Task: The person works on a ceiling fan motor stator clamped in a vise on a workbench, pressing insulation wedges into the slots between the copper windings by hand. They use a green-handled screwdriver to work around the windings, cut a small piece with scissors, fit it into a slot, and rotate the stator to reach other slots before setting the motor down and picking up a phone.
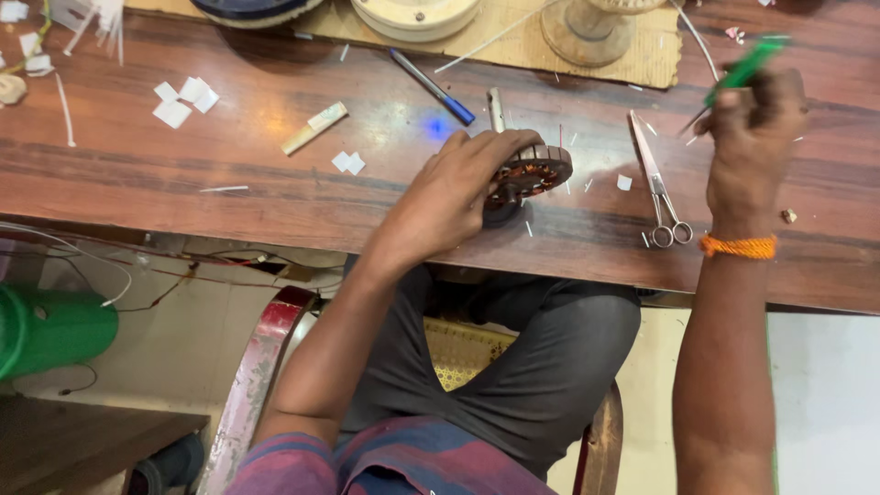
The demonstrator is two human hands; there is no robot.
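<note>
The left hand [458, 188] closes its grip over a copper-wound motor stator [530, 174] resting on the wooden bench [275, 183] near its front edge. The right hand [753, 137] is raised, gripping a green-handled tool [747, 66], with scissors [658, 183] lying between the hands.

glossy wooden table [183, 174], shiny metal scissors [655, 179], copper-wound stator [532, 172].

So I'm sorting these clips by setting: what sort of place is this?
Probably a small motor-winding repair bench: the left hand steadies a copper-wound stator on a wooden worktable, with scissors and cut white paper slips beside it.
</note>
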